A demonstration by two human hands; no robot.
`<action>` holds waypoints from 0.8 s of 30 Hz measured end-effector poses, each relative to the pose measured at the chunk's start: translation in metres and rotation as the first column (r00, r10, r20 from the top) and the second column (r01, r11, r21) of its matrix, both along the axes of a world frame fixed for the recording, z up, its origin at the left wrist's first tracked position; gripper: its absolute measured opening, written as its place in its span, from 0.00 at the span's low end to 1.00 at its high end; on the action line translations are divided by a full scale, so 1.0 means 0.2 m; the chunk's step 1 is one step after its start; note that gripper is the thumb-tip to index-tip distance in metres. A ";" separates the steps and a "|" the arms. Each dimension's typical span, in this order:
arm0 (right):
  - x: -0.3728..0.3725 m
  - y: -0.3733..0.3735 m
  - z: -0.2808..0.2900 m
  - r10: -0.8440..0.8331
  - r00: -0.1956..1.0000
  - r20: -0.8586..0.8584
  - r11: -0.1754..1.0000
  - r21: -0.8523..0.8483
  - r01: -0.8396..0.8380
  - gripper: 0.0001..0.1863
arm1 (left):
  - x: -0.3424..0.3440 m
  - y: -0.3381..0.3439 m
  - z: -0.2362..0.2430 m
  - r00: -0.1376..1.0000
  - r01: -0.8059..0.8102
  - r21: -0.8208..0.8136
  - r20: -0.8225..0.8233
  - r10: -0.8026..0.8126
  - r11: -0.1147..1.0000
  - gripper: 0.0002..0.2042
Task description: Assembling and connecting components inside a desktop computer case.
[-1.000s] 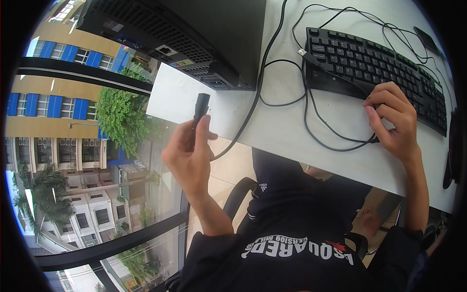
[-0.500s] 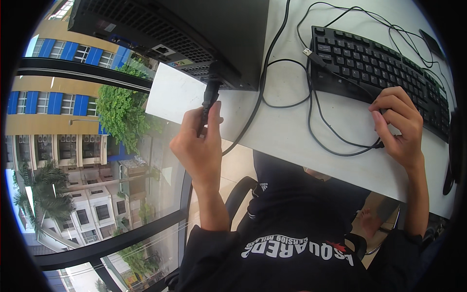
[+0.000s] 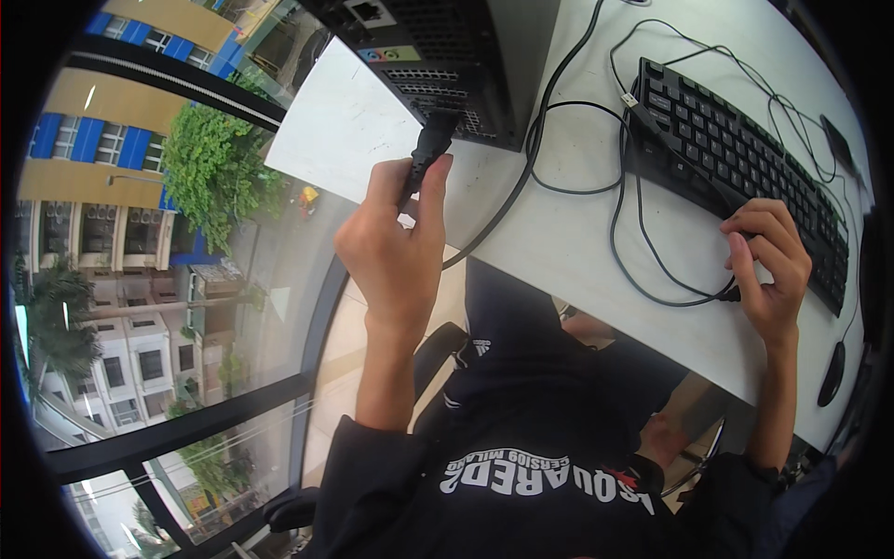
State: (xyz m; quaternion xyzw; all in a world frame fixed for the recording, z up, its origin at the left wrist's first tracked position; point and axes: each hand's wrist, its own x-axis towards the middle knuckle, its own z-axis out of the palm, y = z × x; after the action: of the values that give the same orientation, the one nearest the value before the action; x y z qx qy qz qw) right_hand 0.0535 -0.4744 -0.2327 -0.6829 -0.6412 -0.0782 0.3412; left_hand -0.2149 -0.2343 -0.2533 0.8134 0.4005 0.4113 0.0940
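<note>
My left hand (image 3: 396, 238) is closed round a black power plug (image 3: 432, 147), thumb on one side and fingers on the other. The plug's front end meets the lower rear panel of a black computer tower (image 3: 507, 65); how deep it sits cannot be told. A thick black cord (image 3: 494, 224) runs off near that hand. My right hand (image 3: 768, 265) hangs over the near edge of a black keyboard (image 3: 736, 149), fingers curled together on a thin black cable (image 3: 652, 265). That cable has a USB plug (image 3: 629, 99) lying by the keyboard's left end.
The white desk (image 3: 568, 242) carries more looped cable behind the keyboard. A black mouse (image 3: 832, 373) lies at the far right. Left of the desk stands a large window with a dark frame (image 3: 186, 84). A dark chair (image 3: 438, 359) is below the desk edge.
The view has shifted, so the tower's rear panel shows more openly. My left hand keeps its grip on the plug at the panel. My right hand stays by the keyboard.
</note>
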 end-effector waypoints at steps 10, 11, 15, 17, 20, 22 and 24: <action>-0.03 0.02 0.01 -0.061 0.997 0.052 0.995 -0.077 0.064 0.12 | 0.01 0.02 -0.02 0.997 0.011 0.066 0.080 -0.016 0.998 0.11; -0.03 0.02 0.00 -0.045 0.997 0.070 0.994 -0.095 0.052 0.12 | 0.02 0.02 -0.01 0.995 -0.004 0.047 0.097 0.000 0.999 0.11; -0.03 0.02 -0.01 -0.062 0.994 0.089 0.993 -0.092 0.070 0.12 | 0.04 0.02 -0.01 1.000 -0.001 0.040 0.017 0.000 0.999 0.11; -0.03 0.03 -0.01 -0.071 0.992 0.102 0.994 -0.079 0.079 0.12 | 0.05 0.03 -0.03 0.998 0.000 0.052 0.061 -0.003 0.999 0.11; -0.03 0.04 0.02 -0.074 0.989 0.131 0.995 -0.050 0.082 0.12 | 0.12 -0.02 -0.05 0.996 -0.017 0.065 0.094 0.011 0.998 0.12; -0.02 0.07 0.07 -0.068 0.987 0.148 0.998 0.001 0.069 0.10 | 0.13 -0.02 -0.04 0.994 -0.019 0.051 0.109 0.013 0.999 0.12; -0.05 0.14 0.15 -0.034 0.983 0.181 0.999 0.001 0.034 0.08 | 0.14 -0.02 -0.03 0.993 -0.016 0.037 0.120 0.012 0.999 0.12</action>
State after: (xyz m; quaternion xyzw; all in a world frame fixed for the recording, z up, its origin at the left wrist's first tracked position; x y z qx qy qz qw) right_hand 0.0436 -0.4460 -0.2019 -0.6843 -0.6577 -0.1449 0.2795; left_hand -0.1878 -0.2392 -0.2597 0.7860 0.3918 0.4677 0.0995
